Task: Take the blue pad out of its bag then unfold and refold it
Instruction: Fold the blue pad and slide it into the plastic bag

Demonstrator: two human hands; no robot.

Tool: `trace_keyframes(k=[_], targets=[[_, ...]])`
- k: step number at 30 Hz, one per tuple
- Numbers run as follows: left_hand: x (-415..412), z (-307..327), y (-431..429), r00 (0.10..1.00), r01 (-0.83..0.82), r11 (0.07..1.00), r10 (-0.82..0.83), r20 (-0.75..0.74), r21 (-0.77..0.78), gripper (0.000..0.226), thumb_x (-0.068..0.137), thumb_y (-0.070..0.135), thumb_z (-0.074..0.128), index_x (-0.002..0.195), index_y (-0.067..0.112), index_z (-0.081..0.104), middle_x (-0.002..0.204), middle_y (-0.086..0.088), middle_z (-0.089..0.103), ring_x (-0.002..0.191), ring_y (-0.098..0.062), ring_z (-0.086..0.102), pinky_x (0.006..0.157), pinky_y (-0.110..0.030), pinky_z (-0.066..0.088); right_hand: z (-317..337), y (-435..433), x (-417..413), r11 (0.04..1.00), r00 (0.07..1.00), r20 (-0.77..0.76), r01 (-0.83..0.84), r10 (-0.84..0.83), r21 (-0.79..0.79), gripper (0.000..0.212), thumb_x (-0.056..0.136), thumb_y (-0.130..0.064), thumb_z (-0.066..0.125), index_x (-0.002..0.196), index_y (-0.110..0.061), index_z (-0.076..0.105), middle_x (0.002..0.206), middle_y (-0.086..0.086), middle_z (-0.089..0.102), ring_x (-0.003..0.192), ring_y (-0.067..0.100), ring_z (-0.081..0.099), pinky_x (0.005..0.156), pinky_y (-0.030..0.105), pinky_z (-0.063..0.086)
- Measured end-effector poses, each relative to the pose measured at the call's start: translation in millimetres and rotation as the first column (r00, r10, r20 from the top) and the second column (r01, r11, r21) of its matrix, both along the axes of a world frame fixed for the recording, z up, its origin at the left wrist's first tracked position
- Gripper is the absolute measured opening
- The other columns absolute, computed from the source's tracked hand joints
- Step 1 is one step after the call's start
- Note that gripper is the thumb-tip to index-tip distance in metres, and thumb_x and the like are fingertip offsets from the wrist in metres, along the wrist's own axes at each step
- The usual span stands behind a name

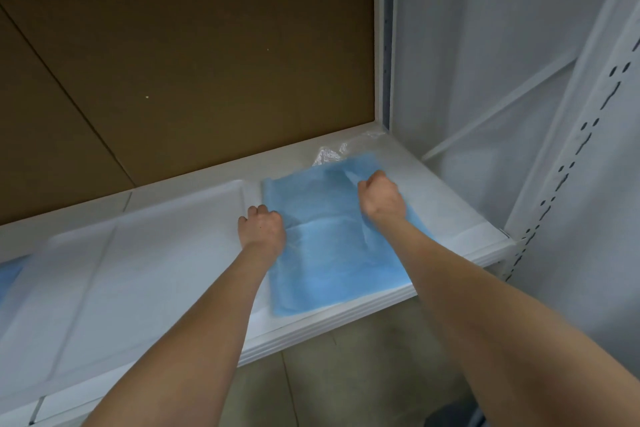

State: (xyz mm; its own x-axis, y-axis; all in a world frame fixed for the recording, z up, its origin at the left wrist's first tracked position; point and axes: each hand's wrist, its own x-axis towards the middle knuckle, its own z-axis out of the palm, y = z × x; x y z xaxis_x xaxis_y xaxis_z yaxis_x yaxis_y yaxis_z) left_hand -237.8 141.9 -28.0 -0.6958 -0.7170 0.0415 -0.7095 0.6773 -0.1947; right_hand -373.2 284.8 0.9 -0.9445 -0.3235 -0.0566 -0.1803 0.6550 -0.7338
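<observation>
The blue pad [329, 253] lies partly folded on the white shelf [446, 191], its right side, with creases across it. My left hand [261, 225] is closed on the pad's left edge. My right hand [381, 198] is fisted on a raised fold near the pad's far right part. A crumpled clear plastic bag [332, 152] lies just behind the pad, near the shelf's back corner.
A white unfolded sheet [114, 270] covers the shelf left of the pad; another bit of blue [8, 274] shows at the far left edge. Brown cardboard [190, 62] backs the shelf. A perforated white upright [568, 177] stands at right. Grey floor below.
</observation>
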Motion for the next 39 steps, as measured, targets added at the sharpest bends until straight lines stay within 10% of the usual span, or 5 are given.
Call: trace_keyframes(k=[3,12,18,24,39], targets=[[1.6,2.0,-0.1,0.999,-0.046,0.999,0.046,-0.006,0.004,0.036,0.094,0.016,0.04,0.129,0.011,0.049,0.132,-0.009,0.045,0.125,-0.024,0.038,0.097,-0.033,0.034,1.9,5.9,-10.8,0.963,0.985,0.128,0.14,-0.112,-0.232,0.032,0.097,-0.024,0.039,0.118,-0.002,0.048,0.124,0.021,0.057,0.113,0.038,0.053,0.091,0.037,0.042],[2.9,13.7,-1.2,0.981,-0.163,0.977,0.175,-0.086,0.138,0.037,0.095,0.026,0.044,0.129,0.009,0.045,0.128,-0.01,0.042,0.118,-0.026,0.046,0.085,-0.032,0.043,-6.3,15.6,-22.1,0.971,0.926,0.369,0.155,-0.079,-0.182,0.063,0.091,-0.055,0.048,0.13,-0.006,0.05,0.128,0.013,0.055,0.113,0.032,0.053,0.091,0.036,0.041],[-0.1,15.2,5.2,0.975,-0.169,0.971,0.19,-0.116,0.166,0.035,0.091,0.003,0.051,0.125,0.004,0.045,0.125,-0.014,0.051,0.111,-0.03,0.059,0.082,-0.034,0.049,-8.0,12.3,-14.8,0.999,0.977,0.207,0.048,-0.044,-0.016,0.023,0.086,-0.013,0.05,0.106,-0.008,0.058,0.115,0.012,0.061,0.105,0.034,0.059,0.083,0.033,0.048],[0.9,20.5,1.6,0.96,-0.155,0.974,0.188,-0.21,0.165,0.038,0.089,-0.001,0.049,0.126,0.006,0.044,0.119,-0.014,0.055,0.107,-0.032,0.06,0.077,-0.035,0.049,5.9,-4.3,-16.2,0.935,0.958,0.285,0.089,0.014,-0.344,0.031,0.087,-0.01,0.048,0.113,-0.001,0.062,0.117,0.019,0.063,0.107,0.036,0.059,0.092,0.039,0.05],[20.9,22.1,-11.8,0.963,-0.268,0.948,0.261,0.062,0.174,0.048,0.092,0.009,0.047,0.138,0.012,0.038,0.138,-0.011,0.033,0.125,-0.027,0.042,0.09,-0.033,0.044,-9.7,-6.1,-9.1,1.0,0.96,0.279,-0.017,0.016,0.003,0.022,0.093,-0.007,0.049,0.111,0.0,0.058,0.125,0.02,0.059,0.116,0.033,0.056,0.086,0.032,0.046]])
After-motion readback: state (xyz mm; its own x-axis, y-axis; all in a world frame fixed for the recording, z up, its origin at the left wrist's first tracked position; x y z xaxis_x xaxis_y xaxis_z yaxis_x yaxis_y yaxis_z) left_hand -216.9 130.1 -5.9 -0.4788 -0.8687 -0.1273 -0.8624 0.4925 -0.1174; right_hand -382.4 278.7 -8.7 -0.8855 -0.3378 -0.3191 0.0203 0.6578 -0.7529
